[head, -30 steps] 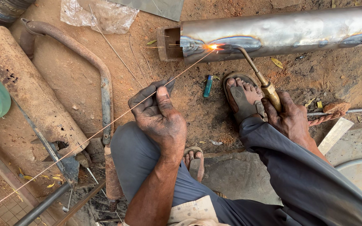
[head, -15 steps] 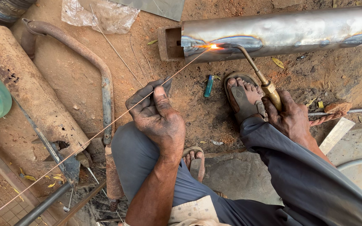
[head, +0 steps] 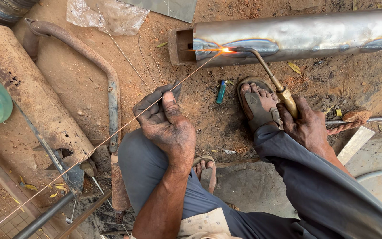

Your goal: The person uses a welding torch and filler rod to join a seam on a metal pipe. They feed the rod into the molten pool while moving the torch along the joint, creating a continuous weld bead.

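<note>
Head view: the left hand pinches a thin long filler wire in its fingers, its tip at the flame on the shiny metal cylinder near its left edge. The right hand grips a brass torch. Bare dirt floor lies open between.

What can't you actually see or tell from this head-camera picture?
- Head view: the filler rod runs out past the bottom left edge, so its far end is cut off.
- The glare of the flame hides the rod's tip and the spot on the metal pipe.
- The right hand covers the torch handle.
- The left hand hides its own grip on the rod.
</note>
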`<action>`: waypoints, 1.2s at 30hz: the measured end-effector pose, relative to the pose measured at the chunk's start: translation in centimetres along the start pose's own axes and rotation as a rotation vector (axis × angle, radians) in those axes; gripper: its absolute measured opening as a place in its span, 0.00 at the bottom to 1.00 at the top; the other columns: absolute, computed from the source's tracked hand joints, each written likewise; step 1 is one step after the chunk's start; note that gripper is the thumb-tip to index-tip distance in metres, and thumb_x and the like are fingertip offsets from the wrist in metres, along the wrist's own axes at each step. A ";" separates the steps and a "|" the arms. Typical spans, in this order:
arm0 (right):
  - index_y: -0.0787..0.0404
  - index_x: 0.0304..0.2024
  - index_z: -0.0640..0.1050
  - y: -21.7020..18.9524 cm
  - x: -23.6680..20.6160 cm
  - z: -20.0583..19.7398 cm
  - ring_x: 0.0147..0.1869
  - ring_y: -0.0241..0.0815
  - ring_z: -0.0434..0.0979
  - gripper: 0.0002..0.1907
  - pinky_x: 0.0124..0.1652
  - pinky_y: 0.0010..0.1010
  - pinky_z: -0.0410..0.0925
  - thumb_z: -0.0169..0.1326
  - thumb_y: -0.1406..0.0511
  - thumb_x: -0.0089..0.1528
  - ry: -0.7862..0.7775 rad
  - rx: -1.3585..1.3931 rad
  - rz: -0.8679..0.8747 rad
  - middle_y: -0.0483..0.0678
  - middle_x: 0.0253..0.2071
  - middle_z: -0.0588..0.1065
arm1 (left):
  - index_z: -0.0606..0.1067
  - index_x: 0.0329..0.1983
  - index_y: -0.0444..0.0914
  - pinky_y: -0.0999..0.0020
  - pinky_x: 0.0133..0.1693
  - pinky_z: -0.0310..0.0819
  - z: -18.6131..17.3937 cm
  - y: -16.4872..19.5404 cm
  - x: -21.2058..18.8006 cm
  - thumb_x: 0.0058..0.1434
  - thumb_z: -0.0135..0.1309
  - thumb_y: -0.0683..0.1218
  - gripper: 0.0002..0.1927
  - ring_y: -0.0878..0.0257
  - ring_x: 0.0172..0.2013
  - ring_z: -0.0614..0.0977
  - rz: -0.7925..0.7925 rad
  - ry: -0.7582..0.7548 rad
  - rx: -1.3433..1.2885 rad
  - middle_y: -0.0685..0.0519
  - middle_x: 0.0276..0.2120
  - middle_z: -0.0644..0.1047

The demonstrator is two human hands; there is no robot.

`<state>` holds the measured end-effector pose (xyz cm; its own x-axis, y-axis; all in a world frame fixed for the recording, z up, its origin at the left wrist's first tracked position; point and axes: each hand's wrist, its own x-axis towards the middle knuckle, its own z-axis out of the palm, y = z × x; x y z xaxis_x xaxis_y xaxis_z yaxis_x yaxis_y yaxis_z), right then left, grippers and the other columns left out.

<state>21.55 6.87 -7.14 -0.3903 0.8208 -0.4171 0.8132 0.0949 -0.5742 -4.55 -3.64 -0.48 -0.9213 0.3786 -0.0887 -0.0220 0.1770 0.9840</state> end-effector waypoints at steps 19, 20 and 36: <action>0.61 0.52 0.76 -0.5 0.0 -0.2 0.29 0.52 0.82 0.15 0.29 0.41 0.70 0.59 0.59 0.69 0.004 0.030 -0.011 0.57 0.27 0.78 | 0.62 0.54 0.30 0.65 0.58 0.85 -0.1 0.1 0.0 0.73 0.46 0.34 0.10 0.52 0.54 0.84 0.016 -0.015 -0.029 0.38 0.51 0.75; 0.62 0.51 0.76 -0.5 0.1 -0.1 0.29 0.52 0.82 0.14 0.29 0.42 0.70 0.60 0.59 0.69 -0.004 0.015 0.002 0.57 0.27 0.78 | 0.62 0.55 0.30 0.65 0.58 0.85 0.0 0.0 0.0 0.73 0.46 0.34 0.10 0.52 0.54 0.84 0.028 -0.020 -0.035 0.38 0.52 0.75; 0.61 0.52 0.77 -0.3 0.1 0.0 0.29 0.53 0.82 0.14 0.30 0.43 0.71 0.59 0.59 0.69 -0.012 0.007 0.003 0.58 0.27 0.78 | 0.63 0.53 0.31 0.69 0.53 0.85 -0.1 0.2 0.2 0.72 0.48 0.35 0.09 0.55 0.51 0.84 -0.015 0.030 -0.007 0.39 0.50 0.76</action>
<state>21.30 6.99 -7.02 -0.3929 0.8142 -0.4274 0.8113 0.0882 -0.5779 -4.81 -3.61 -0.31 -0.9320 0.3486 -0.0993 -0.0389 0.1763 0.9836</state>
